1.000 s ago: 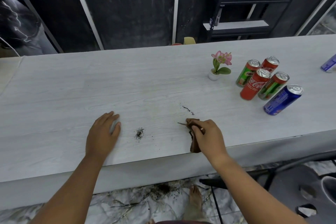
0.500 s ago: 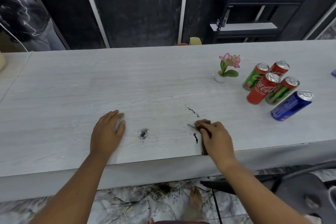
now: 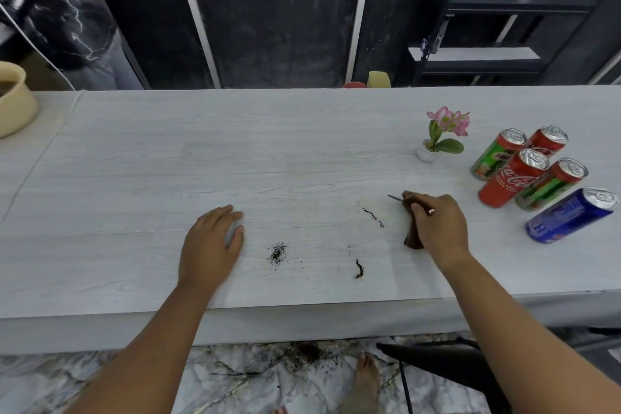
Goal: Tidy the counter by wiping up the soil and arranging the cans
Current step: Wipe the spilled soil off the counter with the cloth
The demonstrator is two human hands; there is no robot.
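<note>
My right hand presses a brown cloth onto the pale wood-grain counter, fingers curled over it. Dark soil lies in three patches: a small heap near the middle, a streak by the front edge, and a thin line just left of the cloth. My left hand rests flat on the counter, left of the heap. Several cans stand clustered at the right, with a blue can nearest the front.
A small white pot with a pink flower stands left of the cans. A beige bowl sits at the far left. Spilled soil and a bare foot show on the marble floor below; a black chair stands under the right side.
My right hand has slid the cloth back and to the right, away from the front edge, leaving a soil streak uncovered. My left hand has stayed put. The camera view shifted left.
</note>
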